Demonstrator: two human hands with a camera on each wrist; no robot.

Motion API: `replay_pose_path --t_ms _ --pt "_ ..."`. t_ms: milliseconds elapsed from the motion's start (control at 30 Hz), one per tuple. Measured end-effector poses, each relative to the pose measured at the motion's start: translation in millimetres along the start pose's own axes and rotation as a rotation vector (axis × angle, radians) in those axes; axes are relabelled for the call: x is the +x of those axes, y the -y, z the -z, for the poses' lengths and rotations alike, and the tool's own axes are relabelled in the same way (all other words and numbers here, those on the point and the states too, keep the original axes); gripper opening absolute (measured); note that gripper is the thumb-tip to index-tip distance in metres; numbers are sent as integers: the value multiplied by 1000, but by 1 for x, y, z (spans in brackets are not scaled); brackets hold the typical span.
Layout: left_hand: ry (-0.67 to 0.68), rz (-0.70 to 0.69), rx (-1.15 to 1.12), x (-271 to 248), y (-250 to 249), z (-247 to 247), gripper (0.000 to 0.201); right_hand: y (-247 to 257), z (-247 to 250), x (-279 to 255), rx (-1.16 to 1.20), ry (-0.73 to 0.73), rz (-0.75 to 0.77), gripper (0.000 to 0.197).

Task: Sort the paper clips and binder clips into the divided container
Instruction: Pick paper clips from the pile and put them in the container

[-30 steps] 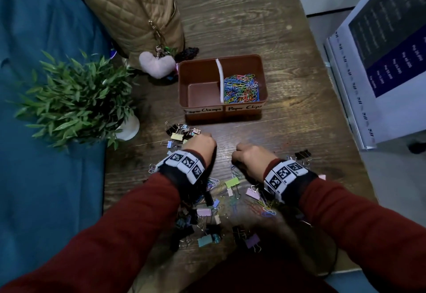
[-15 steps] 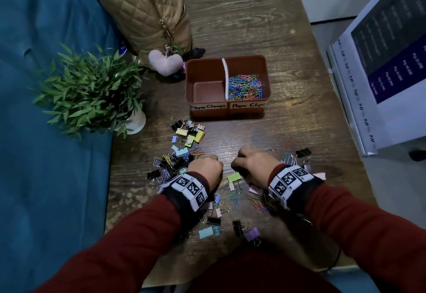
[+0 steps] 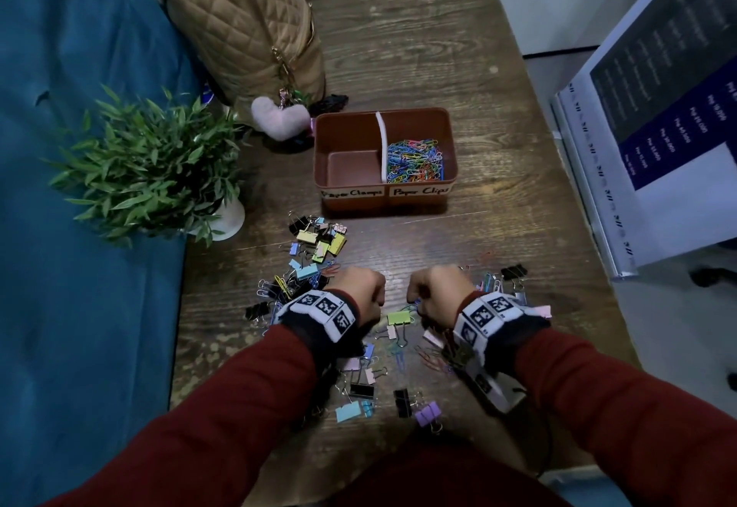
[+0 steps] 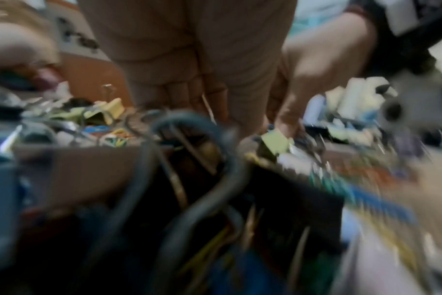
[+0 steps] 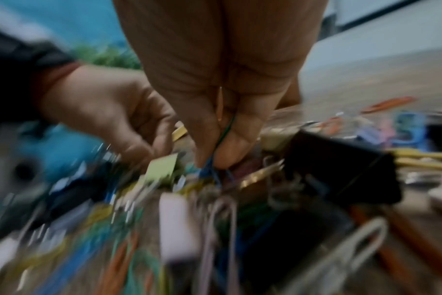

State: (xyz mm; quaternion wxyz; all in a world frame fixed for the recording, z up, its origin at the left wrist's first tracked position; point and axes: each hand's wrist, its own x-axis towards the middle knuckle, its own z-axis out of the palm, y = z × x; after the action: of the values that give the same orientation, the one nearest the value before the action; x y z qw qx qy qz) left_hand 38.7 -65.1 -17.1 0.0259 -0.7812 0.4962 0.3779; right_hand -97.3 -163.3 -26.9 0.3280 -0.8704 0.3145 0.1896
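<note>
A brown divided container (image 3: 448, 147) stands mid-table. Its left half, labelled "Paper Clamps", is bare. The right half holds coloured paper clips (image 3: 414, 159). Binder clips and paper clips (image 3: 315, 251) lie scattered in front of it and under my wrists. My left hand (image 3: 361, 291) is curled into a fist over the pile; in the left wrist view a thin wire shows between its fingers (image 4: 204, 103). My right hand (image 3: 432, 289) is curled too, and its fingertips (image 5: 212, 159) pinch green and blue paper clips. A green binder clip (image 3: 399, 318) lies between both hands.
A potted plant (image 3: 151, 171) stands at the left, with a quilted tan bag (image 3: 239, 23) and a pink heart charm (image 3: 279, 119) behind the container. A blue cloth (image 3: 79, 307) borders the table's left edge. A printed board (image 3: 658, 127) leans at the right.
My left hand has drawn back from the far-left heap of binder clips towards me and now sits level with the right hand. The right hand has barely shifted.
</note>
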Motion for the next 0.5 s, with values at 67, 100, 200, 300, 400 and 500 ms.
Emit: replay_pose_path --t_ms 67,100,200,300,400,500 --pt "-65 16 -141 0 3 5 8 -2 15 -1 169 -68 -58 22" --pt "-106 22 -212 -1 3 10 8 -1 25 -1 270 -109 -80 25" --pt "-237 13 -397 0 -2 31 10 4 66 9 493 -272 -95 33" --pt "-404 -46 -508 12 -15 65 14 15 116 31 571 -422 -23 30" --pt "-572 -101 -533 37 -30 100 12 23 151 56 512 -559 2 26" --pt "-685 -92 -545 61 -42 128 12 25 161 75 395 -600 -18 22"
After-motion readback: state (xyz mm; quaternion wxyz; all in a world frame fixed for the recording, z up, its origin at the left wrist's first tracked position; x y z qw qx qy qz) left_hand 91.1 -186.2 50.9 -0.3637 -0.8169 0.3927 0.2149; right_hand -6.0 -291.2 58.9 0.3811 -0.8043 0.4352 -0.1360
